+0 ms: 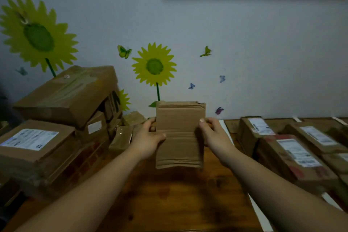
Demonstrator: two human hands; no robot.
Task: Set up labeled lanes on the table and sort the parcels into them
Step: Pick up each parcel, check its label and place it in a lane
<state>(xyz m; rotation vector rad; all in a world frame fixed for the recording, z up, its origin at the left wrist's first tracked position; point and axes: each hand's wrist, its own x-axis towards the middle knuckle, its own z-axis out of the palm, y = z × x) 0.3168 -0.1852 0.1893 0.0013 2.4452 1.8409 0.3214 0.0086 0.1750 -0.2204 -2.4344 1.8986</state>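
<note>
I hold a flat brown cardboard parcel upright above the middle of the wooden table. My left hand grips its left edge, thumb on the front face. My right hand grips its right edge the same way. The face turned to me shows no label. A pile of brown parcels stands at the left, one with a white label. Rows of labelled parcels lie at the right beyond a white strip.
The table ends at a pale wall with sunflower and butterfly stickers. More white strips show between the right-hand parcels. A small taped parcel sits just left of my left hand. Bare wood lies under my forearms.
</note>
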